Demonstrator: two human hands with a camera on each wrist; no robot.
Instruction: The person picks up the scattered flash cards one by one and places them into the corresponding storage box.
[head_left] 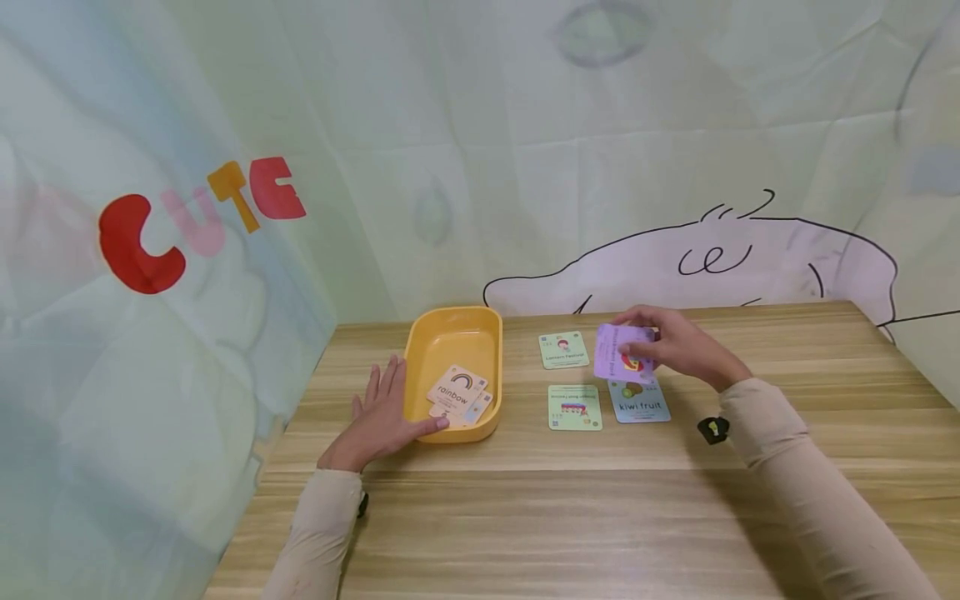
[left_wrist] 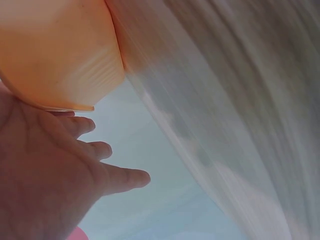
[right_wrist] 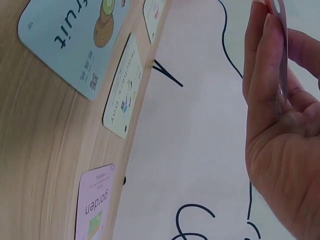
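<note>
My right hand (head_left: pixel 686 346) pinches a purple picture card (head_left: pixel 606 367) above the table, partly over the blue "kiwi fruit" card (head_left: pixel 642 408). To its left lie a green "Lantern Festival" card (head_left: pixel 564 358) and a green card with a red and blue picture (head_left: pixel 574 408). My left hand (head_left: pixel 378 421) rests against the left side of a yellow tray (head_left: pixel 491 333), its fingers spread and its thumb across the front rim. Inside the tray are a "rainbow" card (head_left: pixel 456 395) and other cards partly hidden beneath it.
In the right wrist view, a "Teachers' Day" card (right_wrist: pixel 124 95) and a pink-purple "garden" card (right_wrist: pixel 94 202) lie on the wooden table (head_left: pixel 525 525). A printed curtain (head_left: pixel 420 150) hangs behind and to the left of the table.
</note>
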